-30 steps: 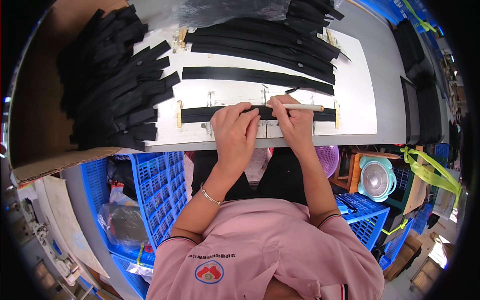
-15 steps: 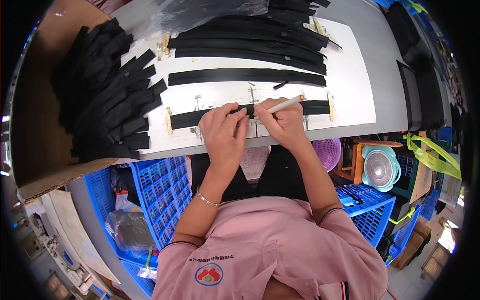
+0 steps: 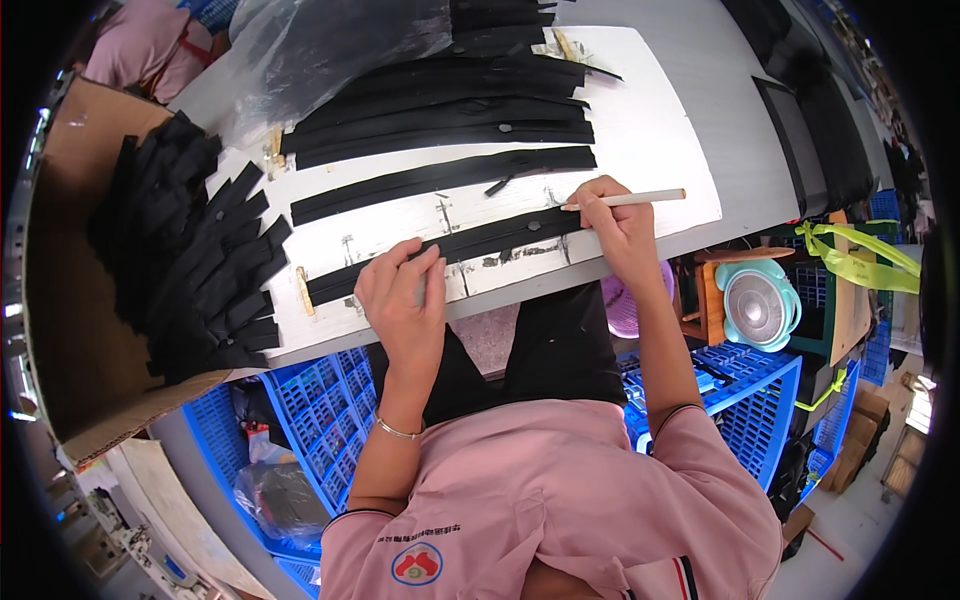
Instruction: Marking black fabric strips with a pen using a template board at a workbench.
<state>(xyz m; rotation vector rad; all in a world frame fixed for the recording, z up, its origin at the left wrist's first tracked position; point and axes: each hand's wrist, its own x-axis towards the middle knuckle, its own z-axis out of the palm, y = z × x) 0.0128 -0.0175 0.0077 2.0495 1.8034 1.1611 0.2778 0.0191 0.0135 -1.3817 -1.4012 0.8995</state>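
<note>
A black zipper-like strip (image 3: 490, 237) lies along the near part of the white board (image 3: 660, 120). My right hand (image 3: 618, 228) is closed around a slim white pencil (image 3: 645, 198), its tip at the strip near the right end. My left hand (image 3: 402, 300) rests at the strip's left half, thumb and fingers apart, fingertips on its lower edge. A small grey disc (image 3: 533, 226) sits on the strip between my hands. Beyond it lies a second black strip (image 3: 400, 187), with a short black piece (image 3: 497, 186) by its near edge.
More black strips (image 3: 450, 110) lie stacked farther back, partly under a clear plastic bag (image 3: 350, 50). At left, a cardboard box (image 3: 60, 250) holds a heap of black strips (image 3: 170, 240). Blue crates (image 3: 310, 430) and a turquoise fan (image 3: 757, 305) stand below the table.
My right hand has moved right along the strip with the pencil, away from my left hand. My left hand has loosened its pinch. The view has shifted.
</note>
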